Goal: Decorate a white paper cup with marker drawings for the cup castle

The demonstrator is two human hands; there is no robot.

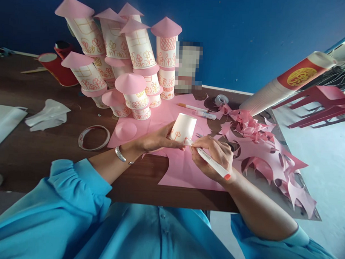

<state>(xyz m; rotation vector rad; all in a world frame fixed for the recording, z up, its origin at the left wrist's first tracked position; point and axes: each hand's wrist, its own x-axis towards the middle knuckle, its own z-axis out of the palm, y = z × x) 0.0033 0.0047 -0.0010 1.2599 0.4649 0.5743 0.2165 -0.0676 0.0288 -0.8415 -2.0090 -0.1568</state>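
A white paper cup point(186, 126) with a few red flowers drawn near its lower edge is in my left hand point(163, 138), the fingers wrapped round its left side and bottom. My right hand point(214, 155) grips a white marker point(215, 164) with a red end; its tip is at the cup's lower right edge. Beneath both hands lies pink paper point(185, 171). Behind and to the left stand several decorated cup towers point(141, 49) with pink cone roofs.
A tape roll point(94, 137) and crumpled white tissue point(48, 115) lie at left. Two markers point(205, 114) rest behind the cup. Pink scraps point(262, 147) cover the right side, before a tall leaning cup stack point(281, 90). A red stool point(326, 97) stands beyond.
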